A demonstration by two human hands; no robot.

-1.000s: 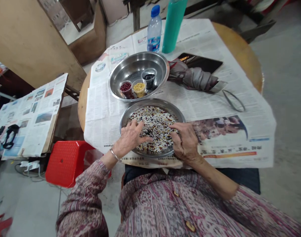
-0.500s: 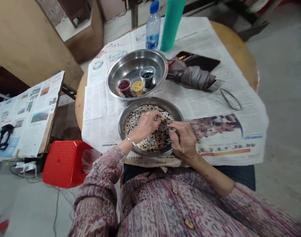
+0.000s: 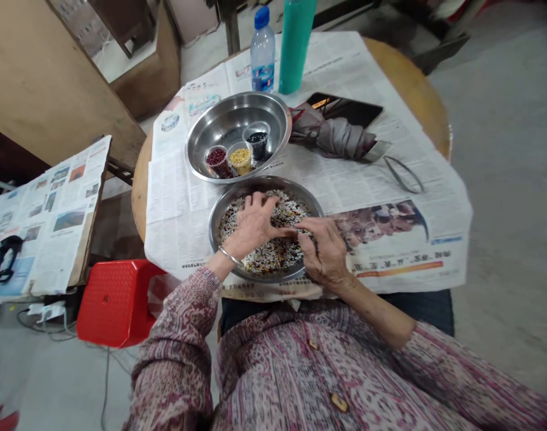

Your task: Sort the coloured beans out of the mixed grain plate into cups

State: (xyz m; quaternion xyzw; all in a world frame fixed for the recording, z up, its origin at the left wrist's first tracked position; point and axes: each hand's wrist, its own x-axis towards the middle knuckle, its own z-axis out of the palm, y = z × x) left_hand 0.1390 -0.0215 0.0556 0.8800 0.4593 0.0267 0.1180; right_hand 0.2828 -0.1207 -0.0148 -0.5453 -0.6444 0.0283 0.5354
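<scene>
My left hand (image 3: 254, 222), a bangle at its wrist, lies over the mixed grains and beans (image 3: 273, 254) in the near steel basin (image 3: 213, 236). Its fingers are spread, and the thumb reaches right to the other hand's fingertips. At the basin's right rim, my right hand (image 3: 323, 251) is closed, thumb and forefinger drawn together; whatever they pinch is too small to make out. Behind stands a larger steel basin (image 3: 237, 106) with three clear cups: one of red beans (image 3: 216, 157), one of yellow beans (image 3: 240, 158), one of black beans (image 3: 257, 138).
Newspaper (image 3: 381, 173) covers the round table. A water bottle (image 3: 262, 57), a teal bottle (image 3: 295, 48), a folded umbrella (image 3: 331, 134) and a dark tablet (image 3: 365, 112) are toward the back. A red stool (image 3: 114, 299) stands at left on the floor.
My left hand has opened from bent fingers to a spread, with its thumb now meeting the right fingertips. The right hand stays near the rim. The whole view has shifted slightly.
</scene>
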